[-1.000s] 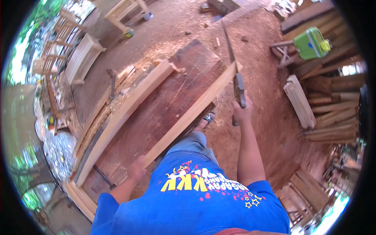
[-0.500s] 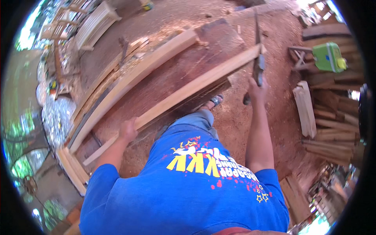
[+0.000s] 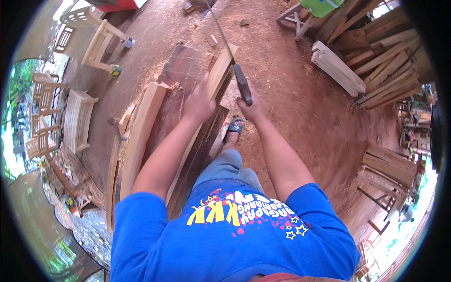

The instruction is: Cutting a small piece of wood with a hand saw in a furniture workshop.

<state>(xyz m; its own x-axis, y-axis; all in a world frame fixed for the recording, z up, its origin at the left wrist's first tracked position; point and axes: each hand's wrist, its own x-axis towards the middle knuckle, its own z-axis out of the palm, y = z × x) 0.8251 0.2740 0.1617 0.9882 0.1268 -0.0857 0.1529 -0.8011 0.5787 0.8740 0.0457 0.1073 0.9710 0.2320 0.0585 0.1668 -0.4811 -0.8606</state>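
Observation:
My right hand (image 3: pixel 252 105) is closed round the dark handle of a handsaw (image 3: pixel 241 82). Its long thin blade (image 3: pixel 220 30) points away from me and passes by the far end of a pale wooden board (image 3: pixel 221 68). My left hand (image 3: pixel 199 101) rests on that board a little short of its far end, seemingly gripped over it; motion blurs its fingers. The board lies lengthwise along a dark, worn wooden bench (image 3: pixel 176 73), and my left forearm covers part of it.
A thick curved timber (image 3: pixel 149 113) lies left of the board. My sandalled foot (image 3: pixel 235 126) stands beside the bench. Wooden benches (image 3: pixel 79 120) and chairs are at left. Squared timbers (image 3: pixel 338 68), stacked planks (image 3: pixel 390 56) and a green container (image 3: pixel 322 5) are at right.
My left hand has moved forward along the board toward its far end, closer to my right hand. The view has turned, so the bench points more straight ahead. The handsaw remains in my right hand.

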